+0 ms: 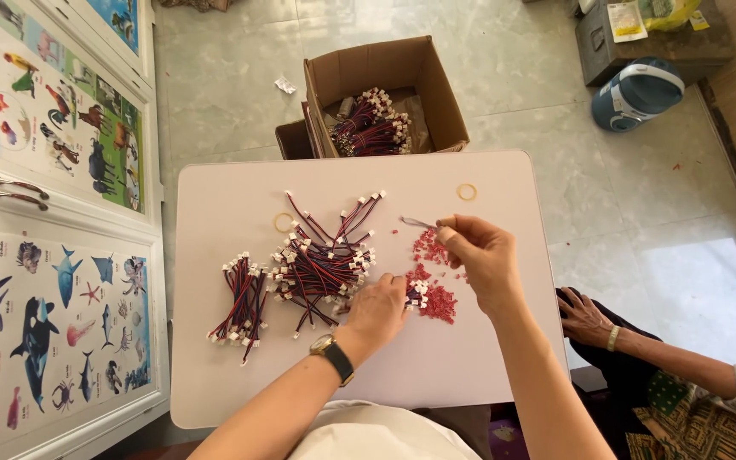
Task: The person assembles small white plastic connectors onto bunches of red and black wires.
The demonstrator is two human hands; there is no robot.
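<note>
Brown cardboard box (pixel 436 94) beyond table; right hand (pixel 479 255) fingers pinch tweezers (pixel 417 222), left hand (pixel 378 308) fingers grip connector (pixel 417 294).

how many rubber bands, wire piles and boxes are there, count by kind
Thin tan rubber band rings on the white table: 2
Piles of red-and-black wire leads with white plugs on the table: 2
Open brown cardboard boxes on the floor: 1
Total: 5

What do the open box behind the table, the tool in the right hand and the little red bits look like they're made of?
Box: brown cardboard, matte, with folded flaps. Tool in the right hand: likely metal, thin with a silvery shine. Red bits: probably plastic, though too small to tell for sure.
</note>
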